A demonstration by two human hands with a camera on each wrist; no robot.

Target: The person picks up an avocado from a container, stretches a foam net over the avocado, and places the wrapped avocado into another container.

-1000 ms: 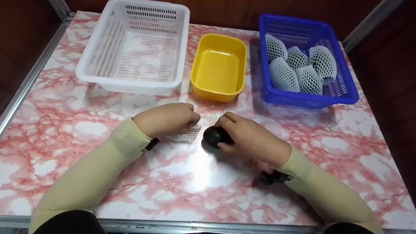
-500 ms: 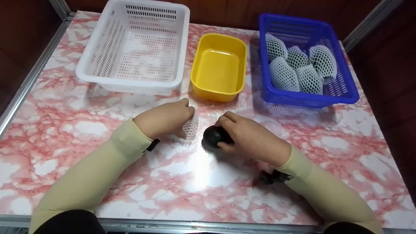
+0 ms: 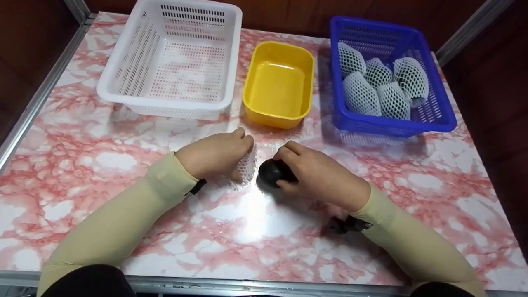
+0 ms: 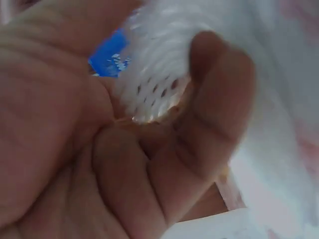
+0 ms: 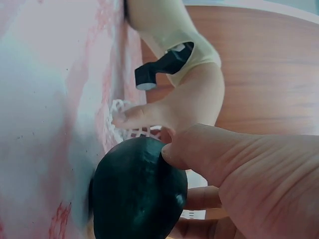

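My right hand grips a dark green, smooth, avocado-like fruit on the tabletop, thumb on the near side and fingers over the far side. In the right wrist view the fruit looks rounded and glossy. Just left of it, my left hand holds a white foam net sleeve between thumb and fingers. The left wrist view has the net close up, with curled fingers around part of it. The sleeve's mouth faces the fruit, with a small gap between them. Part of the net is hidden by the hand.
Behind the hands stand a white slotted basket and a yellow tub. At the back right, a blue basket holds several fruits in foam nets. A metal strip edges the marbled table in front.
My left hand has spread its thumb away from its fingers, widening the net, and has shifted slightly right towards the fruit. The right hand and the fruit have stayed in place.
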